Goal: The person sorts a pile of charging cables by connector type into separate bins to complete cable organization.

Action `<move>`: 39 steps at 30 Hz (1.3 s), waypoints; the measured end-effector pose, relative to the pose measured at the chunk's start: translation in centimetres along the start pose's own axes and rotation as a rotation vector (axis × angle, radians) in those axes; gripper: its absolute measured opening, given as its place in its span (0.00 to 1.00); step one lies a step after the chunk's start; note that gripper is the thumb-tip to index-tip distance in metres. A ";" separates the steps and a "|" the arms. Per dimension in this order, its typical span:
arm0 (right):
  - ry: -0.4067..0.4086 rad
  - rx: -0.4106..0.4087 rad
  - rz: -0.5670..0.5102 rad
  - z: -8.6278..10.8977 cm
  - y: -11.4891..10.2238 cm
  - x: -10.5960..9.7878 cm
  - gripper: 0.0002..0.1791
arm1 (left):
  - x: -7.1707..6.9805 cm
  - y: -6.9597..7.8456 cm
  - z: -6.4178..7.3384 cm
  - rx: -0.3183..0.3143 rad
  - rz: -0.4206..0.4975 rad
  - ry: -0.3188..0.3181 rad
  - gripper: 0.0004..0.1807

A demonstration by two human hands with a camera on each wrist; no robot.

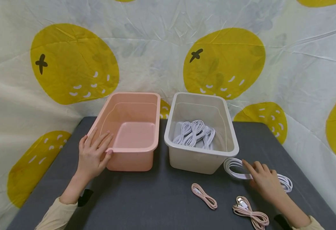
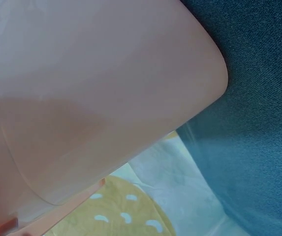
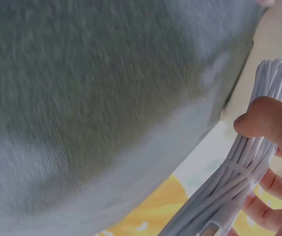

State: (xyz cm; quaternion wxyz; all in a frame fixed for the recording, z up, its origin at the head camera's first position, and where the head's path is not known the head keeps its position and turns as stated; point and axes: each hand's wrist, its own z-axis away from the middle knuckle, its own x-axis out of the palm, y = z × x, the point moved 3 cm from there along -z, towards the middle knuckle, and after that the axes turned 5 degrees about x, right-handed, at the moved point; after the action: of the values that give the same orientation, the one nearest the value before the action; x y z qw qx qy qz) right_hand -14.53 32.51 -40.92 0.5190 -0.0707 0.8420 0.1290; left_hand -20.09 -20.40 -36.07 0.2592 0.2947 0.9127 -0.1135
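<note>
My right hand (image 1: 264, 180) holds a white cable bundle (image 1: 285, 182) at the right of the dark table. In the right wrist view the thumb (image 3: 266, 118) presses across the white strands near a narrow tie, with the other fingers behind them. My left hand (image 1: 94, 155) rests on the near left corner of the pink bin (image 1: 134, 149), its fingers extended over the rim. The bin's outer wall (image 2: 121, 73) fills much of the left wrist view. Inside the beige bin (image 1: 199, 159) lie several white cable bundles (image 1: 196, 132).
Two pinkish cable bundles lie on the table (image 1: 144, 201) in front: a smaller one (image 1: 204, 196) near the beige bin, and a larger one (image 1: 251, 213) with a visible plug, close to the right forearm. A patterned cloth (image 1: 153, 54) hangs behind the bins.
</note>
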 end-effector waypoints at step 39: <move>0.242 -0.032 0.039 -7.8 3.6 -9.4 0.41 | 0.0 0.1 0.0 0.004 0.004 0.014 0.30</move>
State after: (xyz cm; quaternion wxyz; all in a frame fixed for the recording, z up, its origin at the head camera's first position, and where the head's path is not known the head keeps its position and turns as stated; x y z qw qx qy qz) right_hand -17.89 33.55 -28.63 0.4100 -0.0776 0.8975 0.1428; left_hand -20.02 -20.32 -36.02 0.2526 0.2979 0.9136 -0.1126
